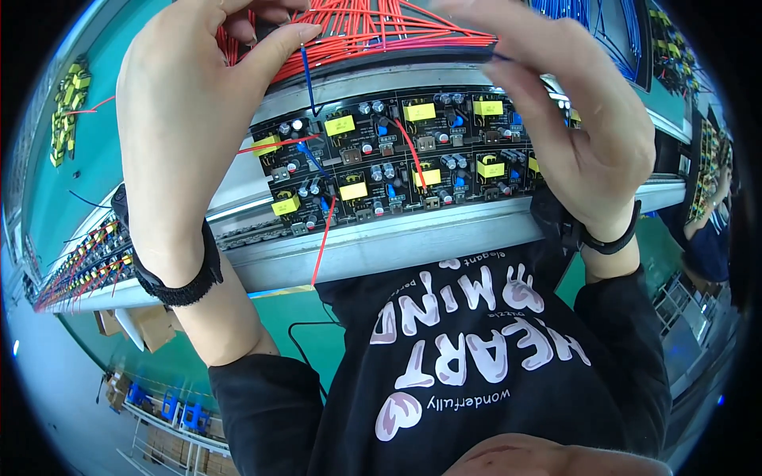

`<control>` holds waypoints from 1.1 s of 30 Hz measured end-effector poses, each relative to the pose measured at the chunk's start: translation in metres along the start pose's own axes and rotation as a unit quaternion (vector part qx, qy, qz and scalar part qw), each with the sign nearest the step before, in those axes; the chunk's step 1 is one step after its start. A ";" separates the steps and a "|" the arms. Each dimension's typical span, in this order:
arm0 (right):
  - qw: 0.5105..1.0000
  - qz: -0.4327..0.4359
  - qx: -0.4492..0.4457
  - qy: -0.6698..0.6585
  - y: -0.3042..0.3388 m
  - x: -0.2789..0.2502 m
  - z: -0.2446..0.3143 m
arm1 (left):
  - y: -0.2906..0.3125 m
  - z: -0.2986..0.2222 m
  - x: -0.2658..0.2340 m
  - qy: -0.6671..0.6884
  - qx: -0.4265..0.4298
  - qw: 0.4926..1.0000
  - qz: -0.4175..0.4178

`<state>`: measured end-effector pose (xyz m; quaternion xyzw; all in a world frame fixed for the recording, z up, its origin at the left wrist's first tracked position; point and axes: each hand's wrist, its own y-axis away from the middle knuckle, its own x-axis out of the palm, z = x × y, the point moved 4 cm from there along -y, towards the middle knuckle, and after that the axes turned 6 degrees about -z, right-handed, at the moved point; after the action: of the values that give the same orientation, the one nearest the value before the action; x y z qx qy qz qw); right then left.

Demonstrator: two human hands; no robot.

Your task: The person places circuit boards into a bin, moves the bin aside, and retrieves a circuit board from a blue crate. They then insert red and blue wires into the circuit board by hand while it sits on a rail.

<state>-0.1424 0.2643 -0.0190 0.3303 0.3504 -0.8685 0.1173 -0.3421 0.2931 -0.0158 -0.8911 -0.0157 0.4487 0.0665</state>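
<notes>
While the left hand (178, 103) is over the far left end of the black PCBs (440, 155), its thumb is at the top of an upright blue wire (308, 79); can't tell if it's pinched, w/ fingers partly hidden. Right hand (583, 103) is above the PCBs' right side, blurred, thumb & fingers apart; can't tell if it has hold of anything. PCBs sit btwn metal rails (397, 238), w/ red wires (357, 36) on the far side & blue wires (563, 12) far right.
</notes>
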 end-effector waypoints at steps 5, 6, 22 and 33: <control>0.994 0.047 -0.073 0.073 -0.003 0.001 0.005 | -0.004 0.038 -0.006 -0.028 0.157 0.986 0.050; 0.989 0.067 -0.091 0.097 -0.002 0.003 0.007 | -0.002 0.042 -0.004 -0.028 0.157 0.986 0.049; 0.986 0.071 -0.091 0.118 -0.001 0.016 0.004 | -0.004 0.000 -0.001 -0.091 0.017 0.996 0.016; 0.979 0.075 -0.138 0.130 0.001 0.023 0.013 | -0.001 0.042 -0.002 -0.017 0.164 0.986 0.024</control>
<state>-0.1659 0.2553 -0.0272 0.4463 0.4529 -0.7505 0.1803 -0.3767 0.2986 -0.0384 -0.8607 0.0783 0.4615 0.2005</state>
